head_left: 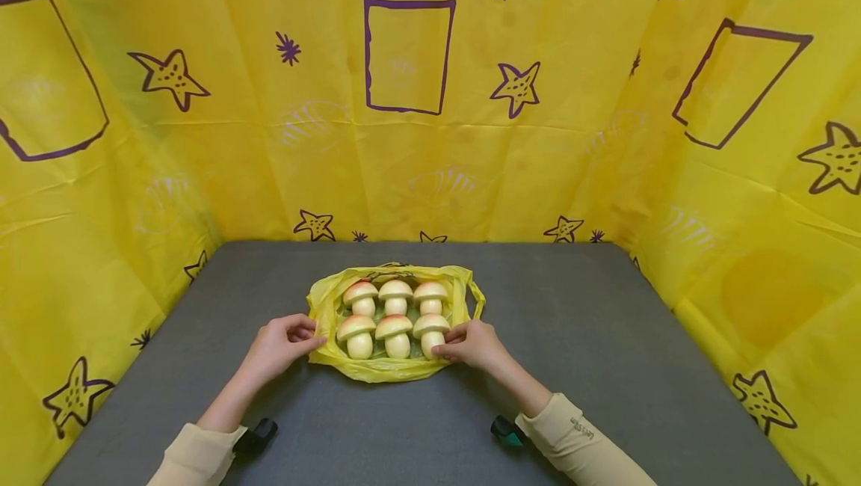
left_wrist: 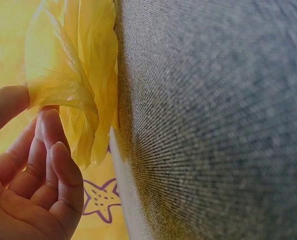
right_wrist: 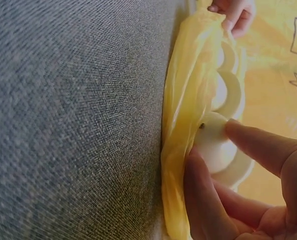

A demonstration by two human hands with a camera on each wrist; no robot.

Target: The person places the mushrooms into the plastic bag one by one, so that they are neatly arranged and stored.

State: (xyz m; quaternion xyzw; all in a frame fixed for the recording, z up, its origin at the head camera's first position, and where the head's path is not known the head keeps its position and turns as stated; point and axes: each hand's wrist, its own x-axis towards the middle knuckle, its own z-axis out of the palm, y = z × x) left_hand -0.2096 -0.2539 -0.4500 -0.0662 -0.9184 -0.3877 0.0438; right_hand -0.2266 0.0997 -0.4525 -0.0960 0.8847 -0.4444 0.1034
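A yellow plastic bag (head_left: pixel 377 372) lies with its mouth spread wide in the middle of the table. Several toy mushrooms (head_left: pixel 397 329), cream with reddish cap tops, sit inside it in two rows. At the bag's left rim, my left hand (head_left: pixel 285 340) pinches the thin plastic (left_wrist: pixel 83 95) between thumb and fingers. My right hand (head_left: pixel 477 344) reaches over the right rim and holds the stem of the front right mushroom (head_left: pixel 430 333). The right wrist view has thumb and fingers on either side of that pale stem (right_wrist: pixel 213 145).
The grey table (head_left: pixel 377 434) extends around the bag. Yellow cloth walls (head_left: pixel 403 172) with purple starfish and frame drawings stand behind and at both sides. Dark wrist devices (head_left: pixel 255 437) show at both cuffs.
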